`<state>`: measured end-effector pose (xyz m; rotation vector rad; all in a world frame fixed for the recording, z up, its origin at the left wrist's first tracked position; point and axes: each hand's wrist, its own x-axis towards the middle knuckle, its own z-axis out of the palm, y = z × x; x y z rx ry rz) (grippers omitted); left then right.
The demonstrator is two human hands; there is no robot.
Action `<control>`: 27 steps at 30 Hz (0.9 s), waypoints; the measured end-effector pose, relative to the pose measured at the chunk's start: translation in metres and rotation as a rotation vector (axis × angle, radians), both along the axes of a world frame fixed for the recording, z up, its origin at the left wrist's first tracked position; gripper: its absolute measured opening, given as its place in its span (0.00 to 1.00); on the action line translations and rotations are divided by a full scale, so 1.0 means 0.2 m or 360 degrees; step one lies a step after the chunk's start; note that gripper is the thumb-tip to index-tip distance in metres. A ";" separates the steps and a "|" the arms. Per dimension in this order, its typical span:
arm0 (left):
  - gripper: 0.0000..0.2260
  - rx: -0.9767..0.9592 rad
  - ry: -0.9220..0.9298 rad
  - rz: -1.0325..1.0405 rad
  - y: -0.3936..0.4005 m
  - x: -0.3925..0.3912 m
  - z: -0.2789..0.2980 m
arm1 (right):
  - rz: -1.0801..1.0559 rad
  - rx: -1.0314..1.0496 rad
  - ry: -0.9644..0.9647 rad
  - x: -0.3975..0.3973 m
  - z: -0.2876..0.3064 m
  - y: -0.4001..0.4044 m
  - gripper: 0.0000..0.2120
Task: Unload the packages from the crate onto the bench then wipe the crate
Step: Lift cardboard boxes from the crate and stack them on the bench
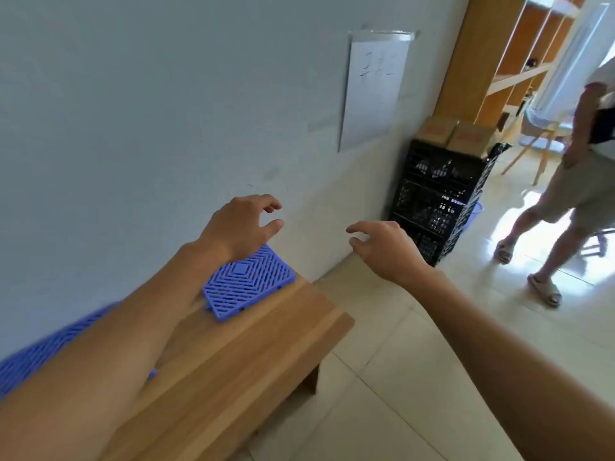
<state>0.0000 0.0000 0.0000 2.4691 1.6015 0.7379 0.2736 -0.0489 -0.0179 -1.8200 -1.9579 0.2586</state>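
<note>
Wooden bench under outstretched left hand and right hand, fingers loosely apart, empty.

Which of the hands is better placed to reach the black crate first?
Probably the right hand: it hovers empty beside the black crate in the view. The left hand, also empty, is over the bench, farther from it.

Ahead of us the tiled floor lies bare up to the crates stacked against the wall. The bench flanks the left, a walking person crowds the right.
</note>
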 end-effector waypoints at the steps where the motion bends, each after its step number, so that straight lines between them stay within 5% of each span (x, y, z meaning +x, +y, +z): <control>1: 0.15 -0.0016 -0.0011 -0.0042 0.02 0.09 -0.02 | -0.0034 -0.0002 0.0007 0.07 -0.02 0.00 0.14; 13: 0.16 -0.0280 -0.0002 -0.0334 0.43 0.86 -0.32 | -0.0266 -0.0150 0.0029 0.76 -0.25 0.15 0.18; 27: 0.17 -0.0614 -0.0001 -0.0511 1.38 1.61 -0.64 | -0.0547 -0.0376 -0.0043 1.46 -0.43 0.90 0.16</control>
